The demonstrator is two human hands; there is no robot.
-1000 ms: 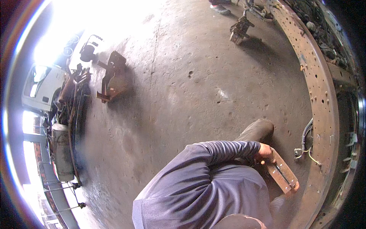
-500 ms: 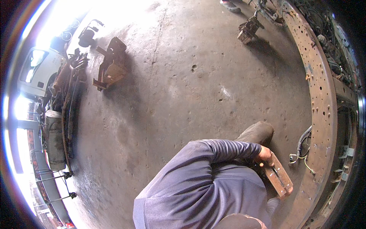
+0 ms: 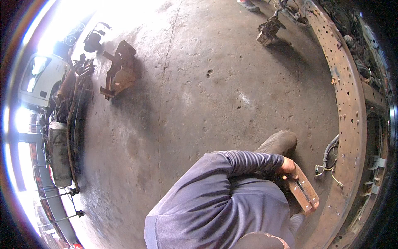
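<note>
A rusty brown metal bracket [image 3: 304, 192], oblong with a long dark slot and several small light spots, is held low at the right, tilted toward the lower right. My left hand [image 3: 288, 167] is closed on its upper end, the fingers curled over the edge. At the lower end my right hand [image 3: 311, 209] grips it, mostly hidden behind the bracket and my body. My left sleeve [image 3: 255, 162] crosses in front of my bent knee [image 3: 282, 142]. Whether a thin tool lies along the dark slot cannot be made out.
A rusty perforated vehicle frame rail [image 3: 346, 108] curves along the right, with loose cables [image 3: 330, 159] beside it. Rusty metal assemblies stand on the concrete floor, one at left [image 3: 121, 71], another far right [image 3: 269, 31]. A person's shoe [image 3: 249, 5] shows at the top.
The bracket has turned very slightly in my hands, and its dark slot looks narrower now. Both hands keep their hold. The whole view has shifted a little.
</note>
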